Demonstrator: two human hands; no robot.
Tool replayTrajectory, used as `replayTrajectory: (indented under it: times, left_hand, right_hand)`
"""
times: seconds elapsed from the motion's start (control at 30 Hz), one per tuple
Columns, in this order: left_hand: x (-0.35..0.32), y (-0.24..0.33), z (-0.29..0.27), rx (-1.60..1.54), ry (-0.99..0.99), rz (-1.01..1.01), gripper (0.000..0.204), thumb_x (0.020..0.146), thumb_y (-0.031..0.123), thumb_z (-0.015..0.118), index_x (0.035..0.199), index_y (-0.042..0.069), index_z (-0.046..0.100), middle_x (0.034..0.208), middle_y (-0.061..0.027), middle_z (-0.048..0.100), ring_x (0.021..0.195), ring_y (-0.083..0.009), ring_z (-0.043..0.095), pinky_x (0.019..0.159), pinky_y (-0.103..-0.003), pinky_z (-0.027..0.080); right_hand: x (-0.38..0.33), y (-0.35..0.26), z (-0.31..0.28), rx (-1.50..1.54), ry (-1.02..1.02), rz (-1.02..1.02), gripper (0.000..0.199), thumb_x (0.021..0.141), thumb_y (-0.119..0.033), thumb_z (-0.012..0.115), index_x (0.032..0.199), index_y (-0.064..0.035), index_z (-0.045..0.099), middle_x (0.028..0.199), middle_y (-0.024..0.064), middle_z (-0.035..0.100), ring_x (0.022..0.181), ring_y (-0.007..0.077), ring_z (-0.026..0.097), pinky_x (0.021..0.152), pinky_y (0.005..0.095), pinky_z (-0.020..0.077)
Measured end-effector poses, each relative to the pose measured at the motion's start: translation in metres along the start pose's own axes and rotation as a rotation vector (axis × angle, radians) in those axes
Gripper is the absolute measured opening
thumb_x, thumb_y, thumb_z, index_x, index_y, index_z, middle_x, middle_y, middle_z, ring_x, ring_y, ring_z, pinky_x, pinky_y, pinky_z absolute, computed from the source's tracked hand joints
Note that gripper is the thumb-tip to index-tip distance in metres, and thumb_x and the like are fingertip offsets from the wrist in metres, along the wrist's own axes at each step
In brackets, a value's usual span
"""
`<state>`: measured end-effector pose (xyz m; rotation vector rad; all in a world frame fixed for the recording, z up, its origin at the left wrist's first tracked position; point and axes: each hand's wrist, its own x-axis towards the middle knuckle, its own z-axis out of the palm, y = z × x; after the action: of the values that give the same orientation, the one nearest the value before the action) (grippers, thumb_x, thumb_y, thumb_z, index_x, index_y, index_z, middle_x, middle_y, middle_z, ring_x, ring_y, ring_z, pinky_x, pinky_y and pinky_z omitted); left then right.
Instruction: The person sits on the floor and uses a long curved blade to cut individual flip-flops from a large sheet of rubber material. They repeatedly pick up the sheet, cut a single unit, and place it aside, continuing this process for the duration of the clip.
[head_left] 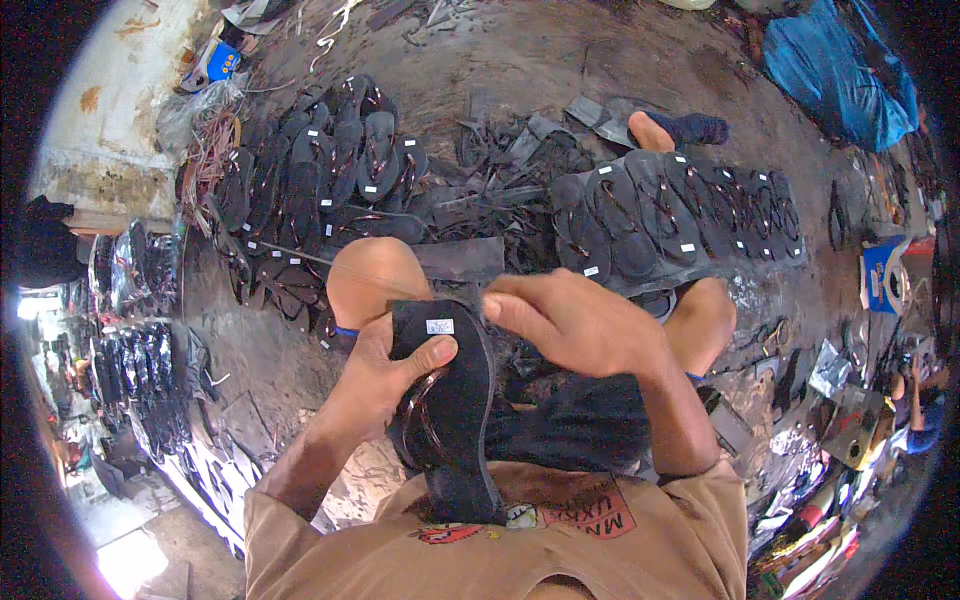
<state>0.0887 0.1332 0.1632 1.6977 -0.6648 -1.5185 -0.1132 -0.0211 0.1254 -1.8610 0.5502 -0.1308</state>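
Note:
Close to my chest, my left hand (375, 375) grips a black flip-flop (455, 400) by its upper end, thumb pressed on the top face beside a small white label. The sole's right edge curves, while its upper left corner is square. A shiny dark strap crosses the part below my thumb. Just right of that upper end, my right hand (575, 320) is closed, with the fingers curled and blurred at the tips. Whatever they hold, if anything, cannot be made out. A thin blurred streak runs over my left knee (375, 280).
Many labelled black flip-flops (375, 150) lie at the far left, and a row of others (630, 250) at the right. Dark offcuts (520, 150) are heaped between them. Scissors (775, 338) lie beyond my right knee (705, 320). Another person's foot (655, 130) shows at the back.

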Motion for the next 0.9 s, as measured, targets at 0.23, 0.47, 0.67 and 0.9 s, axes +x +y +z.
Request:
replayTrajectory:
  times: [0.23, 0.47, 0.67, 0.9]
  left_hand:
    - [0.015, 0.009, 0.004, -0.229, 0.298, 0.317, 0.049, 0.093, 0.021, 0.077, 0.133, 0.001, 0.057, 0.115, -0.0076, 0.068, 0.102, -0.0189, 0.068, 0.090, -0.035, 0.056]
    - [0.027, 0.011, 0.054, -0.863, 0.073, 0.316, 0.030, 0.097, 0.010, 0.075, 0.124, 0.009, 0.063, 0.118, -0.0042, 0.071, 0.105, -0.0192, 0.072, 0.087, -0.044, 0.066]
    - [0.028, -0.002, 0.092, -0.850, 0.046, 0.294, 0.026, 0.099, 0.014, 0.073, 0.123, 0.014, 0.064, 0.119, -0.0033, 0.072, 0.109, -0.0198, 0.071, 0.091, -0.044, 0.065]
    - [0.026, -0.045, 0.080, -0.717, 0.017, 0.176, 0.061, 0.092, 0.001, 0.076, 0.144, 0.015, 0.046, 0.126, -0.0078, 0.068, 0.107, -0.0250, 0.072, 0.086, -0.046, 0.066]
  right_hand:
    - [-0.022, 0.082, 0.014, 0.400, 0.625, 0.185, 0.044, 0.111, -0.043, 0.045, 0.119, -0.0046, 0.065, 0.071, -0.0003, 0.051, 0.057, 0.0091, 0.047, 0.048, 0.0285, 0.0371]
    - [-0.120, 0.048, 0.081, 0.215, 0.869, -0.060, 0.042, 0.113, -0.038, 0.045, 0.129, -0.0034, 0.063, 0.073, -0.0002, 0.058, 0.060, 0.0092, 0.050, 0.055, 0.0261, 0.0405]
    - [-0.193, 0.032, 0.156, 0.179, 0.679, 0.313, 0.038, 0.107, -0.038, 0.050, 0.118, -0.0045, 0.065, 0.071, 0.0166, 0.060, 0.067, 0.0351, 0.062, 0.062, 0.0449, 0.0484]
    - [-0.177, 0.061, 0.119, -0.100, 0.605, 0.388, 0.040, 0.103, -0.046, 0.057, 0.108, -0.0060, 0.058, 0.082, 0.0245, 0.067, 0.078, 0.0502, 0.066, 0.066, 0.0558, 0.0503]
